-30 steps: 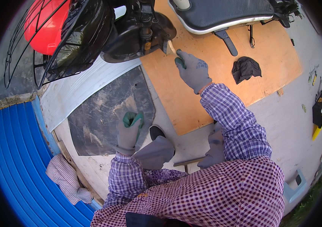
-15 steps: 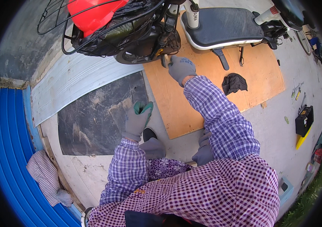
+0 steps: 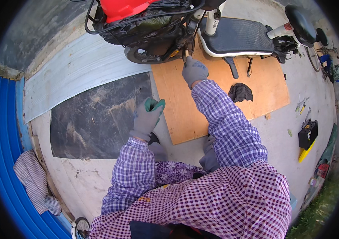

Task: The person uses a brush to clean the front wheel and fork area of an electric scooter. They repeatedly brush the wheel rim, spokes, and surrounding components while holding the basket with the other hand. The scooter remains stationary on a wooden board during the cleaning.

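Observation:
My right hand [image 3: 195, 71], in a grey work glove, reaches forward to the front wheel [image 3: 143, 55] of a white and black electric scooter [image 3: 237, 36]. It is closed round a small brush-like tool [image 3: 186, 54] with a pale, wood-coloured part; its working end is hard to make out against the fork. My left hand [image 3: 147, 115], in a grey glove with green palm coating, hangs over the edge of a dark sheet [image 3: 101, 119]. Its fingers are loosely curled, thumb apart, with nothing visible between them.
The scooter's front basket [image 3: 137, 24] carries a red helmet [image 3: 123, 8] and black plastic. An orange-brown board [image 3: 177, 119] lies under the scooter, a black cloth [image 3: 241, 92] on it. To the right are a black toolbox [image 3: 308, 134] and loose tools [image 3: 302, 105]. Blue corrugated metal [image 3: 2, 131] borders the left.
The view has shifted, so the scooter appears higher and further right. My right hand stays by the front fork, the tool now pointing more upward. My left hand has risen slightly.

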Tool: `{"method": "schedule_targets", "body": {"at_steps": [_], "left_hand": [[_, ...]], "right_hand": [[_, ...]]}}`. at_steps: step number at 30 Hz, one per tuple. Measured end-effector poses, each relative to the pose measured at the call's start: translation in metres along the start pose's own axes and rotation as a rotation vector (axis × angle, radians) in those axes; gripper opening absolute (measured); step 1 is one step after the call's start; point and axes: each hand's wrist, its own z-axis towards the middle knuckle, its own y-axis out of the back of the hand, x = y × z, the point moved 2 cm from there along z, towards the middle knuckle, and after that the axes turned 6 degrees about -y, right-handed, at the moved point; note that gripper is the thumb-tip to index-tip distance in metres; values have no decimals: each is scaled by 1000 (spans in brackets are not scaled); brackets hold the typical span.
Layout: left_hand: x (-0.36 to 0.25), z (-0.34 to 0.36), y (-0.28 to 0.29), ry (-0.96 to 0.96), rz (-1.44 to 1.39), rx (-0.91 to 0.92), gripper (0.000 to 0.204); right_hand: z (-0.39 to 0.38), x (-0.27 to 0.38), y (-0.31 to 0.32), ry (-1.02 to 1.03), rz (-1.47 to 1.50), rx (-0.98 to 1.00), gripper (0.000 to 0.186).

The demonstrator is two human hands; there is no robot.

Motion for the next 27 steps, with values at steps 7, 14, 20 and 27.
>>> {"method": "schedule_targets", "body": {"at_steps": [7, 14, 20, 27], "left_hand": [[15, 5, 0, -12, -16, 20, 34], [14, 5, 4, 3, -29, -3, 34], [17, 3, 1, 57, -54, 42, 34], [17, 2, -2, 61, -52, 33, 34]], "right_hand": [[-2, -13, 12, 47, -29, 31, 31], [6, -18, -25, 39, -108, 63, 27], [-2, -41, -36, 100, 98, -158, 26], [9, -34, -62, -15, 169, -92, 27]]}}
